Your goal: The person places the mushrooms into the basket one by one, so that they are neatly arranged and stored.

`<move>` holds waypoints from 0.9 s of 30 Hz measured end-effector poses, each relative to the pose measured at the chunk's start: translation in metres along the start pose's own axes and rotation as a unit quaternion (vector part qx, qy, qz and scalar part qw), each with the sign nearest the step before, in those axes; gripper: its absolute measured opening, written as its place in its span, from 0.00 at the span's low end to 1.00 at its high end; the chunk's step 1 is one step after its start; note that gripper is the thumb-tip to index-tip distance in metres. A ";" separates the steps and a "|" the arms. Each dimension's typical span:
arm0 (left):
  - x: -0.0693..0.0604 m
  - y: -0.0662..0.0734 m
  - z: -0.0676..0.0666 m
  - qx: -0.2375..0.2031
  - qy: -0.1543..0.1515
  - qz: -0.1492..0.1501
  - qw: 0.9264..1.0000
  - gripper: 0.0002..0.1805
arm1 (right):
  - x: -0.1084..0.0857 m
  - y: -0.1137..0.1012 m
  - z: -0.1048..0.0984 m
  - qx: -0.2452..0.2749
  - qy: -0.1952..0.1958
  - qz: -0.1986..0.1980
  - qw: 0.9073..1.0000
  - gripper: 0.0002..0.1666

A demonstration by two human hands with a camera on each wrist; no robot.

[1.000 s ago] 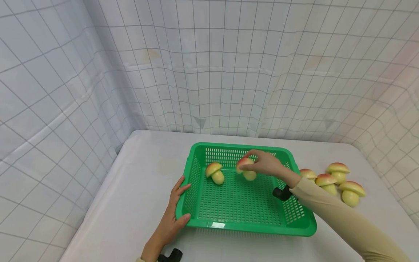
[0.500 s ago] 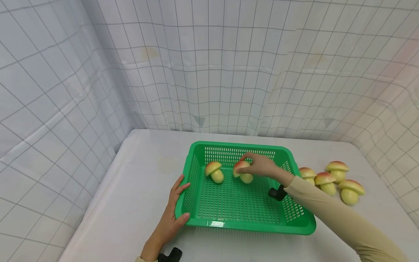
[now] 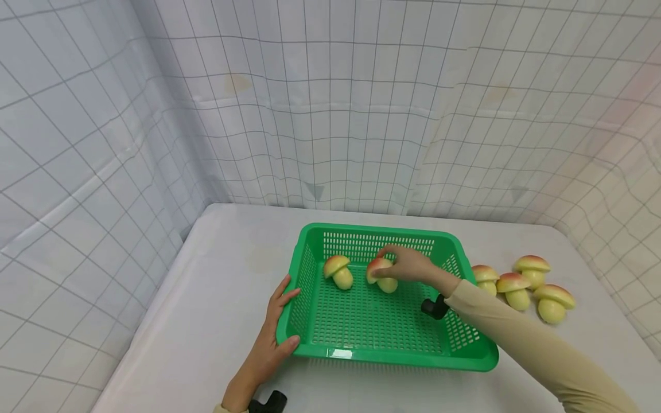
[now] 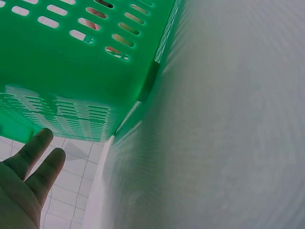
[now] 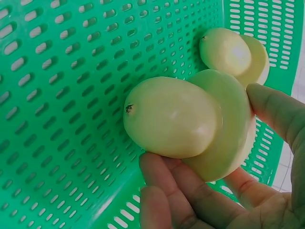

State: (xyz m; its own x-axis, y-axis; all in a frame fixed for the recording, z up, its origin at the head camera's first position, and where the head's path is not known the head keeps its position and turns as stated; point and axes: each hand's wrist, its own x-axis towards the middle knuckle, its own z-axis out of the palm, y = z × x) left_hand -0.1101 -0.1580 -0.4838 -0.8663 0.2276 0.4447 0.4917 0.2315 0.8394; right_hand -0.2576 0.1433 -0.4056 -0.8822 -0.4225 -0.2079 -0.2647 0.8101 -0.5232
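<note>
- A person's left hand rests at the near left corner of a green plastic basket, grip wide, thumb at the rim and fingers spread along the side.
- The right hand, in a beige sleeve, reaches inside over the right wall, its grip closed around the cap of a red-and-yellow mushroom low in the basket.
- Just left of it, a second mushroom lies on the basket floor.
- Four more mushrooms cluster on the white counter, right of the basket.
- Grid-lined white sheeting hangs behind.
</note>
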 end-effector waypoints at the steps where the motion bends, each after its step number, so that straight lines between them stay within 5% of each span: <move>1: 0.000 0.000 0.000 0.000 0.000 0.000 1.000 0.39 | 0.000 0.000 0.000 0.000 -0.001 0.001 1.000 0.29; 27: -0.001 0.000 -0.001 0.007 0.000 0.004 1.000 0.39 | 0.004 0.005 0.005 0.035 -0.001 -0.005 0.999 0.32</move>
State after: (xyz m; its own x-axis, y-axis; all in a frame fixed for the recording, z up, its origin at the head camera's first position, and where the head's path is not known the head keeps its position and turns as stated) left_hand -0.1097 -0.1588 -0.4842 -0.8623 0.2300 0.4511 0.4997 0.2422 0.8317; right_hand -0.2603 0.1440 -0.4134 -0.8790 -0.4308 -0.2043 -0.2448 0.7755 -0.5820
